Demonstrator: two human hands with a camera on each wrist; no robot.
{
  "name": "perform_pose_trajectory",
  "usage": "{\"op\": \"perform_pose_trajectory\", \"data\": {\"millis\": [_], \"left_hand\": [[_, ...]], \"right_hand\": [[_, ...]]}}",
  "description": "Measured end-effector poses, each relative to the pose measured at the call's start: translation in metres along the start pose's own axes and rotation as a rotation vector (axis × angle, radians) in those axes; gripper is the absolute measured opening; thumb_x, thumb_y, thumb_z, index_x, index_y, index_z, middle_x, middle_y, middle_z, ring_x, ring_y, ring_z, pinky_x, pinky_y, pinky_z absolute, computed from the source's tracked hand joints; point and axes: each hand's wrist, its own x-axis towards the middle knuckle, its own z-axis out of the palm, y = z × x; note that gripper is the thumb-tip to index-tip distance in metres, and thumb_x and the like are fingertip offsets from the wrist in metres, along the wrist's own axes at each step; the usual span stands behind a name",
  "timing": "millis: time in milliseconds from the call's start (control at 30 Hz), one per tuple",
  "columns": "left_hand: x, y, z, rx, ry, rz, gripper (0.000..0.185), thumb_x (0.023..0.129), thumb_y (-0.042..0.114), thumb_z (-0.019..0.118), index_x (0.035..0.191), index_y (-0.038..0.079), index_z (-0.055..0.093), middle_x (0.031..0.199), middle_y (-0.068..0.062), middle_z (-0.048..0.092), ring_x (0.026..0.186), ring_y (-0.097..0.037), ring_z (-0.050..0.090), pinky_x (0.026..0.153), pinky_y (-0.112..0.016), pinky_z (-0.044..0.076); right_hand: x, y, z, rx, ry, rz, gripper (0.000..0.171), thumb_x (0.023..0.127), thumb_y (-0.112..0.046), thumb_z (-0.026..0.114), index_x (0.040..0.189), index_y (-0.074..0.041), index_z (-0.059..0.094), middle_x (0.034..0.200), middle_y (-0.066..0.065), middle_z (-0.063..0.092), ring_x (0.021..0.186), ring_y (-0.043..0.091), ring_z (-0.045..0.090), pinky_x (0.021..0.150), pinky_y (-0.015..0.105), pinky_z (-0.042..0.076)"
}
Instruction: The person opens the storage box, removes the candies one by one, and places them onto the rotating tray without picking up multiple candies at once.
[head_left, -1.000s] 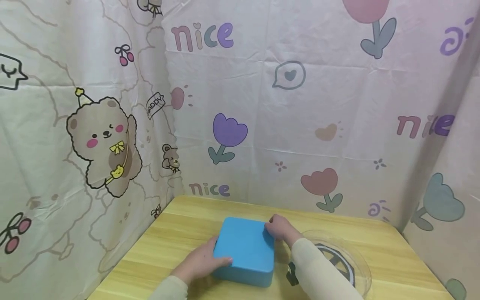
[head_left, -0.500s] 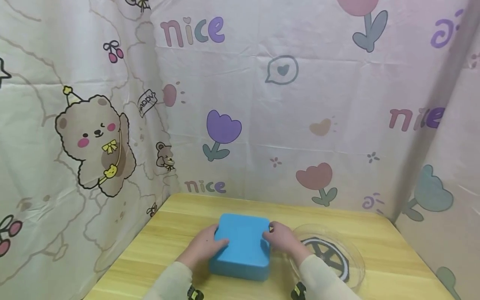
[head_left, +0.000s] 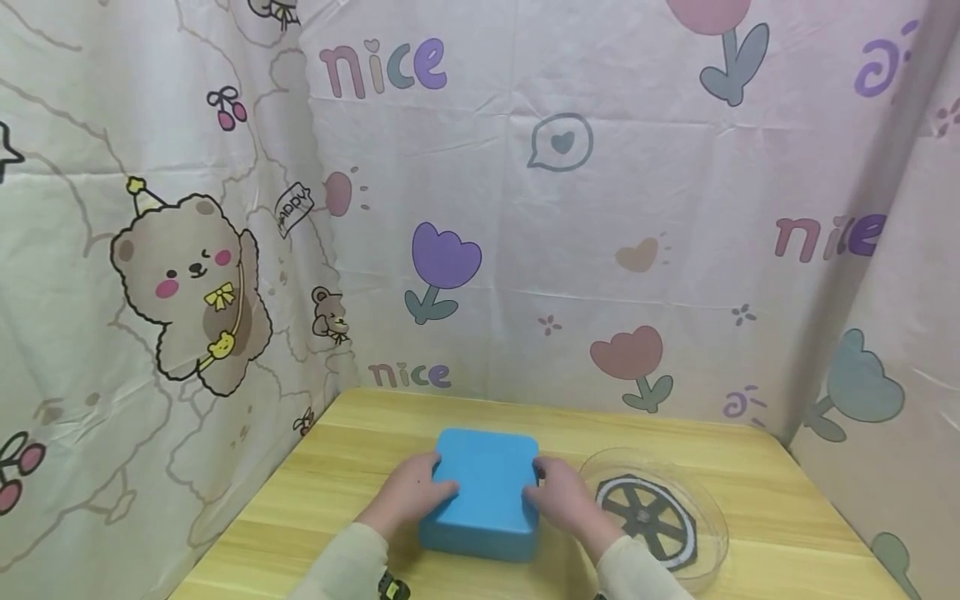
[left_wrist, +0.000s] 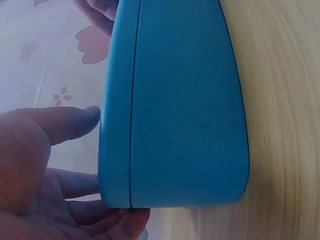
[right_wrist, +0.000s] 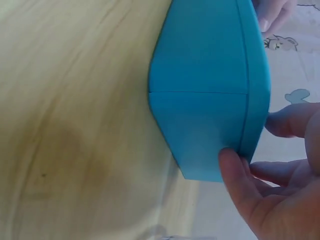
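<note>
A blue box (head_left: 483, 487) with rounded corners and a lid seam lies flat on the wooden table (head_left: 352, 433). My left hand (head_left: 412, 496) grips its left side, fingers curled over the top edge. In the left wrist view the thumb (left_wrist: 60, 122) touches the lid of the box (left_wrist: 180, 100) and the other fingers lie under its edge. My right hand (head_left: 562, 500) holds the right side. In the right wrist view its thumb (right_wrist: 235, 170) presses at the seam of the box (right_wrist: 210, 90), with a finger on the lid.
A clear round plate (head_left: 701, 508) with a black wheel pattern lies just right of the box, close to my right wrist. Printed cloth curtains (head_left: 570, 233) wall in the table at the back, left and right.
My left hand slid from the box's near left corner to the middle of its left side. My right hand came back from the far right corner to the right side.
</note>
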Motion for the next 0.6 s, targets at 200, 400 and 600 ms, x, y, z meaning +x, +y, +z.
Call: {"op": "perform_pose_trajectory", "data": {"millis": [200,400,600], "left_hand": [[0.0002,-0.0001,0.0017,0.014,-0.004,-0.031,0.07,0.089,0.03,0.077,0.142,-0.009,0.05,0.142,-0.028,0.052,0.131,-0.048,0.048,0.105,-0.063,0.039],[0.0003,0.0012,0.0027,0.043,-0.008,-0.045,0.069,0.09,0.028,0.077,0.143,-0.008,0.05,0.144,-0.027,0.051,0.131,-0.048,0.048,0.105,-0.063,0.039],[0.003,0.0033,0.002,0.038,0.003,-0.019,0.069,0.091,0.026,0.077,0.144,-0.007,0.048,0.145,-0.027,0.05,0.132,-0.047,0.047,0.105,-0.062,0.039]], "right_hand": [[-0.0031,-0.0004,0.0037,0.021,0.018,0.032,0.055,0.087,-0.009,0.069,0.135,0.013,0.054,0.129,0.027,0.062,0.122,0.048,0.056,0.099,0.06,0.046],[-0.0053,0.0014,0.0055,0.082,0.02,0.051,0.055,0.089,-0.01,0.069,0.137,0.012,0.053,0.131,0.026,0.061,0.115,0.043,0.061,0.093,0.056,0.052],[-0.0045,0.0047,0.0034,0.121,0.052,0.017,0.056,0.089,-0.006,0.067,0.139,0.013,0.051,0.131,0.026,0.06,0.093,0.028,0.065,0.073,0.039,0.056]]}}
